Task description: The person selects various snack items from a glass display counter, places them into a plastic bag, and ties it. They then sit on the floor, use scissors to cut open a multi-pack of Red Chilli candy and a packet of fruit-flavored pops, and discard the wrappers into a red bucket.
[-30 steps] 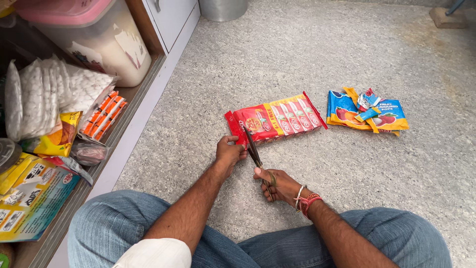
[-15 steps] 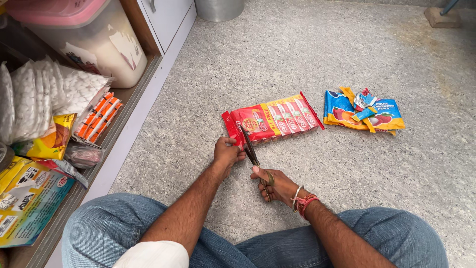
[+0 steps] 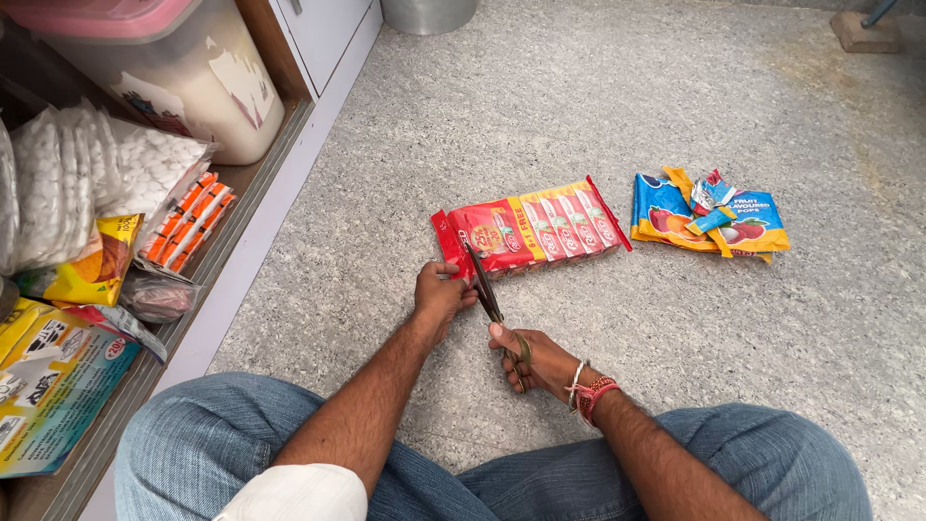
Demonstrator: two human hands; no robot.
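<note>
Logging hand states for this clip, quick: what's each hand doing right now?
Left hand: closed, pinning the near end of the long red and yellow snack multipack on the floor.
Right hand: closed on dark metal scissors, blades at the pack.

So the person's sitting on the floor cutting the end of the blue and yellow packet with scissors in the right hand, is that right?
Not quite. The scissors in the right hand are at the end of the red multipack, which the left hand steadies. The blue and yellow packets lie untouched further to the right on the floor. The head view shows it.
</note>
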